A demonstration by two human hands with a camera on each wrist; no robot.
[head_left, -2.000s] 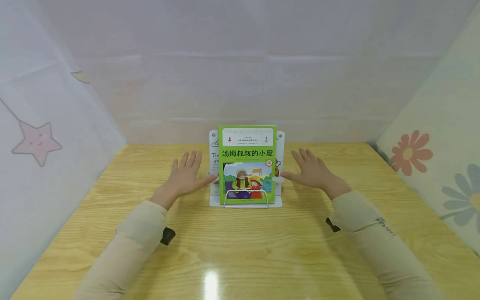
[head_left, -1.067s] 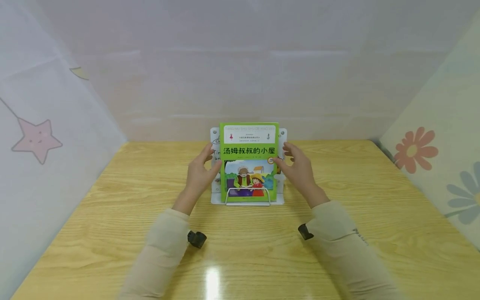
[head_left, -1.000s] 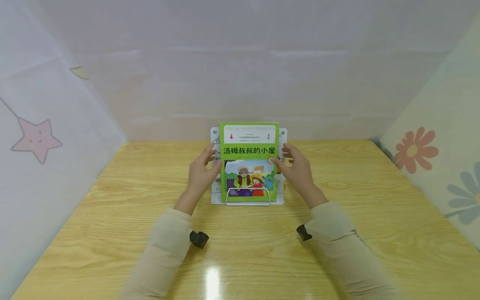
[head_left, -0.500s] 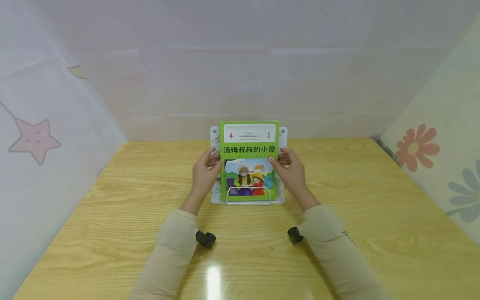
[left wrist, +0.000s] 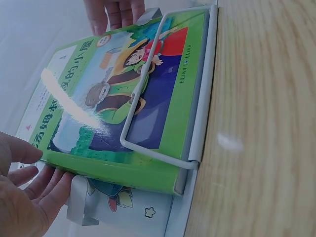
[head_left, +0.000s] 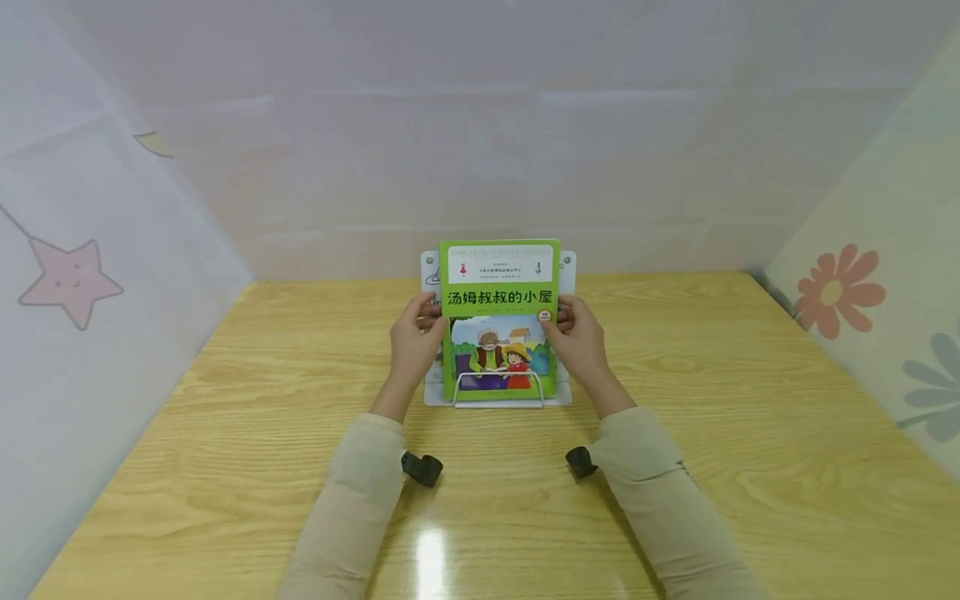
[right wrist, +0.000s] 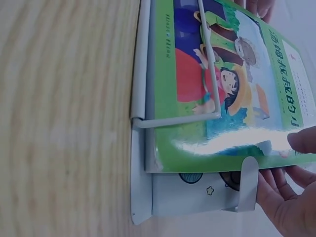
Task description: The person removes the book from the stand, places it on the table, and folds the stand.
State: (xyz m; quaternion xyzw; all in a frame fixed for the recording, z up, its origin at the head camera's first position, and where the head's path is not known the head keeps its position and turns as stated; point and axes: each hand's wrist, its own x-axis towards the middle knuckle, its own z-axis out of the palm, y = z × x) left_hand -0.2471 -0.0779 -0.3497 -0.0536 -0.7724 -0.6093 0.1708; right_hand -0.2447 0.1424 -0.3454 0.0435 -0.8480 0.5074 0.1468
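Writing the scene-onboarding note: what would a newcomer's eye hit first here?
The bright green storybook titled 汤姆叔叔的小屋, standing on a white bookstand toward the far side of the wooden table. Next, the person's left grip and right grip, one holding each side edge of it. After that, the printed pink star on the left backdrop and red flower on the right.

A pink star (head_left: 72, 282) decorates the left wall (head_left: 60, 425). A red flower (head_left: 832, 292) marks the right wall (head_left: 892, 183). Light glints on the wooden table (head_left: 510, 525).
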